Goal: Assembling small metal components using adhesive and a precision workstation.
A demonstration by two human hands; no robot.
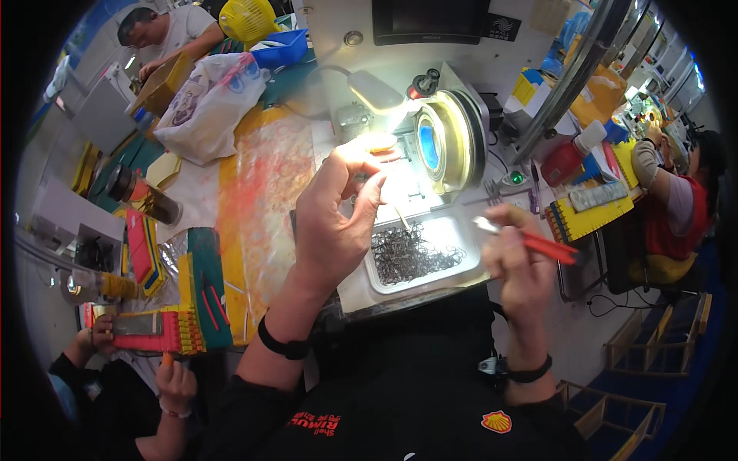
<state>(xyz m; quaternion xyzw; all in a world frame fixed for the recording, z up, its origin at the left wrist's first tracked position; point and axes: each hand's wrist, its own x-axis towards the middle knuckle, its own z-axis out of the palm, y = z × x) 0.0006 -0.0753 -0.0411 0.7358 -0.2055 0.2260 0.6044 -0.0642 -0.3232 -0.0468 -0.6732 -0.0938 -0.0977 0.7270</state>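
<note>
My left hand (pixel 338 203) is raised beside the lit part of a small bench machine. Its thumb and fingers are pinched together, and glare hides whatever they hold. Off to the right, my right hand (pixel 523 253), smeared by motion, is closed around a red-handled tool (pixel 550 247) with a short metal end; its exact kind is unclear. Between the hands sits a shallow white tray (pixel 377 283) with a heap of small dark curved wire pieces (pixel 415 253). A thin pale stick (pixel 402 217) slants down to the heap.
Behind the tray stand a bright lamp (pixel 377 88) and a large reel (pixel 453 142) with a blue centre. A red bottle (pixel 565 161) is at the right. A white plastic bag (pixel 211 107) lies back left. Co-workers sit left and right; one's hand (pixel 175 384) is near a red-yellow block (pixel 157 330).
</note>
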